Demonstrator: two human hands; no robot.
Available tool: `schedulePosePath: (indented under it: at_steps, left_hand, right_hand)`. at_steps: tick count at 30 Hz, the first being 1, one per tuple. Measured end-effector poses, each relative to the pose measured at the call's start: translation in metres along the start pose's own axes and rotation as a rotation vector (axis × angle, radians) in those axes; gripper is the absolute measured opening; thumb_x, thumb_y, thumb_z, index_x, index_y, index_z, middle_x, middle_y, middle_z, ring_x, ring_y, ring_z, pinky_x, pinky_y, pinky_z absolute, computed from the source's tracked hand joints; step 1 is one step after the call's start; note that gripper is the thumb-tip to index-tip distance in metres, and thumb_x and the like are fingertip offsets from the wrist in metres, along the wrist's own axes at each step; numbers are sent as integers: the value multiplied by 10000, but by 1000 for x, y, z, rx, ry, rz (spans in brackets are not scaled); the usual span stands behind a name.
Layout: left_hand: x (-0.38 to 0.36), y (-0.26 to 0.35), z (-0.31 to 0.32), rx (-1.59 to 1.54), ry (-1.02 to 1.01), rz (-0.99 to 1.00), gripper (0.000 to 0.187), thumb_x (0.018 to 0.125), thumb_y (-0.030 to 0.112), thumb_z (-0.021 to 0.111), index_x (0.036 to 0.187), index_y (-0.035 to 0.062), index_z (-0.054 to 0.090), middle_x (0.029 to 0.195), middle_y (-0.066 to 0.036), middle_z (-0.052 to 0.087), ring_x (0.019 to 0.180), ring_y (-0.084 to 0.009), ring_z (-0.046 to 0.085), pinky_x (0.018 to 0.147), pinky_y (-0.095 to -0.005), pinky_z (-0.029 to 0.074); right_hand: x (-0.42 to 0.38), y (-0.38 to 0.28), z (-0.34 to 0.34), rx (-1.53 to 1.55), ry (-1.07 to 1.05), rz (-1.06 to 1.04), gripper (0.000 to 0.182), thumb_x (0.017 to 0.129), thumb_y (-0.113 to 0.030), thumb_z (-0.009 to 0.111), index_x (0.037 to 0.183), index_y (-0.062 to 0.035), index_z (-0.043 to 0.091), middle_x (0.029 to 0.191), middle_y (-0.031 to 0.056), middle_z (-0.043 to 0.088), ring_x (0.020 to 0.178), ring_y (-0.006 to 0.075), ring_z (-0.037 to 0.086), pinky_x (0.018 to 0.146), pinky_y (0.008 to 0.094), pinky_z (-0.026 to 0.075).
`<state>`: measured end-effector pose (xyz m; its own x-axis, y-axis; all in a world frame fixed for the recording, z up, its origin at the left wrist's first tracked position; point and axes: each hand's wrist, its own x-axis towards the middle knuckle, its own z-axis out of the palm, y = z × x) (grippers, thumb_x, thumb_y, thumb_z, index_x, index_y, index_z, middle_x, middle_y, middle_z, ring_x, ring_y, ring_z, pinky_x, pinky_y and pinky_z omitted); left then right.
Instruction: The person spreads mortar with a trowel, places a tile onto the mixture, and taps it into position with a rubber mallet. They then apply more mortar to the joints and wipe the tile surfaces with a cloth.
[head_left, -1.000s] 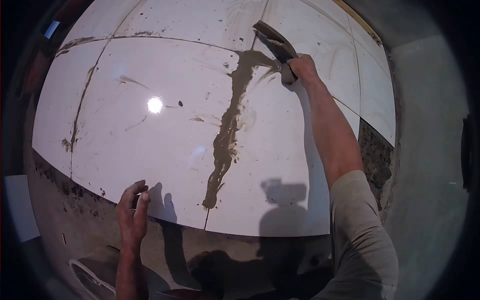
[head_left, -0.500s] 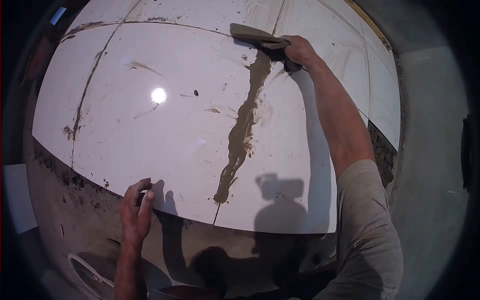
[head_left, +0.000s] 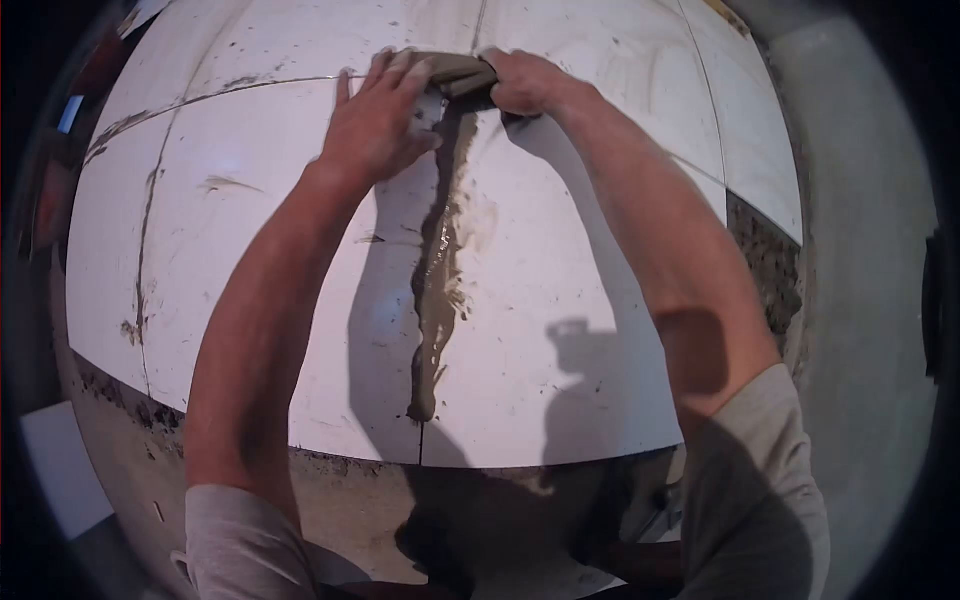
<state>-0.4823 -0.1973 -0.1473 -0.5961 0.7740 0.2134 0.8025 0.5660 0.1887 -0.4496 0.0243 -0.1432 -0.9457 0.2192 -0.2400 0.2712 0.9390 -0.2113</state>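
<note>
My right hand (head_left: 525,82) grips the right end of a folded grey-brown cloth (head_left: 462,72) at the far end of a grout-filled joint. The fingers of my left hand (head_left: 385,118) are spread at the cloth's left end, touching it, and the thumb stands apart lower down. Whether any cloth is pinched behind those fingers is hidden. From the cloth, a strip of wet grey-brown grout (head_left: 436,290) runs toward me along the joint between white floor tiles (head_left: 540,260). Its near end is a thick blob, with thin smears beside it.
Another joint (head_left: 147,250) on the left carries thinner grout. Bare, crumb-strewn floor (head_left: 350,520) borders the tiles' near edge, and a rough dark gap (head_left: 762,250) opens at right. A loose white tile (head_left: 65,465) lies at lower left. Shadows cross the tiles.
My left hand has gone from the near tile edge up to the cloth's left end. My right hand, still gripping the cloth, has shifted left in view; the view itself has also moved.
</note>
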Motion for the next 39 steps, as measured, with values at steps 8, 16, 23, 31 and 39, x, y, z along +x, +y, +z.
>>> schedulePosePath:
  at_steps: [8,16,23,31,39]
  left_hand:
    - [74,-11,43,-20,-92,46,610,830,322,668,1389,226,443,1371,-107,503,1270,-274,466,1053,-425,362]
    - [96,-33,48,-236,-237,99,327,881,270,579,1193,189,633,1009,-110,688,919,-276,662,826,-391,512]
    - [87,-13,27,-135,-279,-8,315,893,287,563,1142,112,643,1012,-145,677,948,-305,642,839,-391,489]
    - [60,-9,20,-130,-291,0,289,883,270,579,1110,106,653,984,-137,679,923,-312,642,822,-399,490]
    - [15,-1,17,-151,-274,8,259,875,258,580,1042,82,670,951,-168,670,908,-346,635,802,-414,492]
  right_hand:
    - [-26,5,3,58,77,-20,431,767,-56,551,1196,-101,557,1012,173,656,970,302,632,838,403,496]
    - [-19,-6,-4,38,-19,96,286,800,-131,535,1031,-63,690,1036,143,678,973,285,652,842,391,517]
    - [-13,-8,3,-49,-7,66,305,780,-135,551,1039,-45,684,1062,147,671,1001,289,643,864,388,512]
    - [-35,-18,15,-44,35,-4,272,785,-105,519,1017,-93,662,945,164,670,901,326,642,802,424,507]
    - [-73,-30,24,26,8,-64,266,765,-97,526,993,-74,662,917,192,663,892,357,633,798,430,504]
